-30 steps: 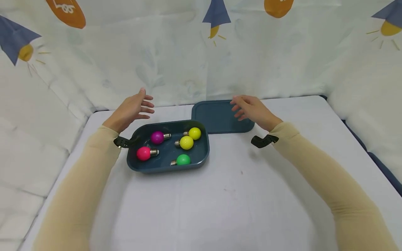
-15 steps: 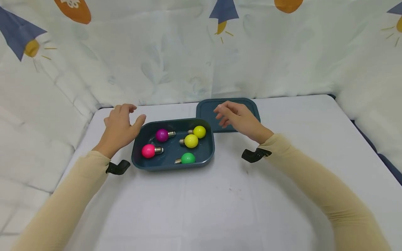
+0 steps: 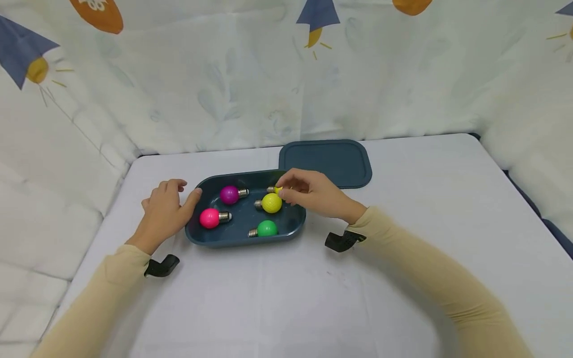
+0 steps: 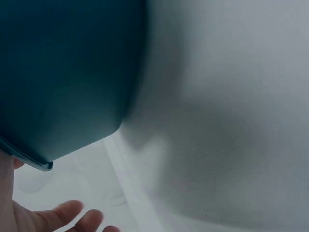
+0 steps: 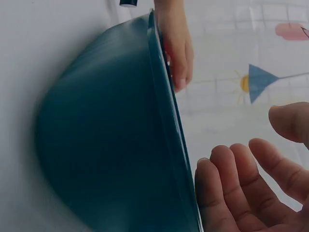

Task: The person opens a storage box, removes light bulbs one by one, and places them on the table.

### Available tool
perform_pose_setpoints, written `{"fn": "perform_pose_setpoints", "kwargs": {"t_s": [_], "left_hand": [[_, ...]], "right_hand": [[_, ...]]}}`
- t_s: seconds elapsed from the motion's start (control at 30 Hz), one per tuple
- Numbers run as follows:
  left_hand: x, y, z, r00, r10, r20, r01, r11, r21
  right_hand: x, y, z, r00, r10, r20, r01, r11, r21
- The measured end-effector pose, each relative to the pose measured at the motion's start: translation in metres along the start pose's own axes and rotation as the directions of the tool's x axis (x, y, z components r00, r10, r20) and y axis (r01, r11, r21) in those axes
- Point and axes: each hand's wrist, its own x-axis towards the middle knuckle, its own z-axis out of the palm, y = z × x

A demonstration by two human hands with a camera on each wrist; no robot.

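A dark blue-green tray [image 3: 245,243] lies on the table with several coloured light bulbs inside. On its left side are a purple bulb [image 3: 229,195] and a pink bulb [image 3: 209,219]; a green bulb [image 3: 267,228] lies near the front wall. My left hand [image 3: 162,215] is at the left end, thumb at the rim and fingers loosely bent outside. Over the right end hovers my right hand [image 3: 319,195], its fingertips beside a dimpled yellow bulb [image 3: 271,203] and partly covering a second yellow bulb [image 3: 278,190]. Right wrist view: thumb and fingers [image 5: 229,166] stand apart, holding nothing.
A flat lid [image 3: 331,160] of the same colour lies behind the tray to the right. The table [image 3: 295,298] has a white cloth, and a printed curtain [image 3: 250,89] hangs behind it. Black bands [image 3: 162,266] sit on both wrists.
My left hand has turned and come down to the tray's left rim. The right hand has moved left and down from above the lid to over the yellow bulbs. The bulbs look unmoved.
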Motion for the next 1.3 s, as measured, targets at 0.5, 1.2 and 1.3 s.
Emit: {"fn": "perform_pose_setpoints", "kwargs": {"t_s": [0.5, 1.2, 1.3], "left_hand": [[-0.009, 0.015, 0.003, 0.991, 0.083, 0.106, -0.097, 0.986, 0.134], [-0.026, 0.017, 0.0, 0.973, 0.195, 0.122, -0.22, 0.942, 0.253], [-0.029, 0.018, 0.002, 0.976, 0.201, 0.088, -0.217, 0.941, 0.26]], "right_hand": [[0.002, -0.012, 0.031, 0.983, -0.124, 0.137, 0.141, 0.982, -0.126], [-0.016, -0.021, 0.038, 0.96, -0.087, 0.266, 0.13, 0.981, -0.147], [-0.016, -0.021, 0.036, 0.951, -0.079, 0.299, 0.132, 0.978, -0.162]]}}
